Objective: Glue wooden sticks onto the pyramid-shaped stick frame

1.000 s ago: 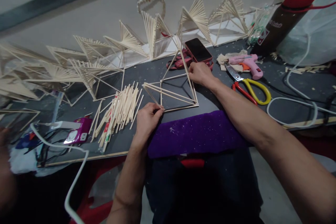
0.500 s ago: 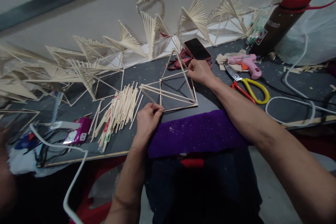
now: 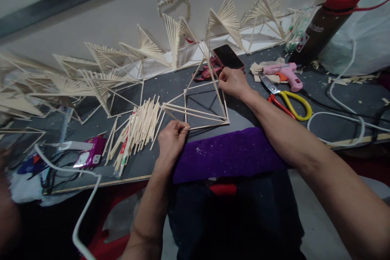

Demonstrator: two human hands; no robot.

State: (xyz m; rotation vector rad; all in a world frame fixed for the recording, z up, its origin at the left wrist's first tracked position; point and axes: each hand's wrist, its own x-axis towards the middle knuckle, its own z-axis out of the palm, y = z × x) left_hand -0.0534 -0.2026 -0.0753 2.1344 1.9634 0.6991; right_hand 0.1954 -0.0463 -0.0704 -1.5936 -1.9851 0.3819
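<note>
A small frame of thin wooden sticks (image 3: 207, 125) lies on the dark table in front of me. It has a four-sided base, sticks meeting in a point at the left and more sticks rising toward the back. My left hand (image 3: 173, 137) pinches the base's near left corner. Thumb and fingers of my right hand (image 3: 234, 82) are closed at the far right corner, by the rising sticks; its fingertips partly cover that joint. Left of my left hand is a pile of loose sticks (image 3: 141, 124). A purple cloth (image 3: 228, 152) lies along the table edge between my forearms.
Stick models (image 3: 225, 22) line the wall. Behind my right hand lies a phone (image 3: 229, 57). To the right are a pink glue gun (image 3: 284, 73), yellow-and-red-handled scissors (image 3: 289, 103), a bottle (image 3: 329, 24) and a white cable (image 3: 362, 118). A blurred person's arm (image 3: 7, 199) shows at far left.
The rising sticks at the back have spread, and one end now reaches higher. Both hands keep nearly the same places at the frame's corners.
</note>
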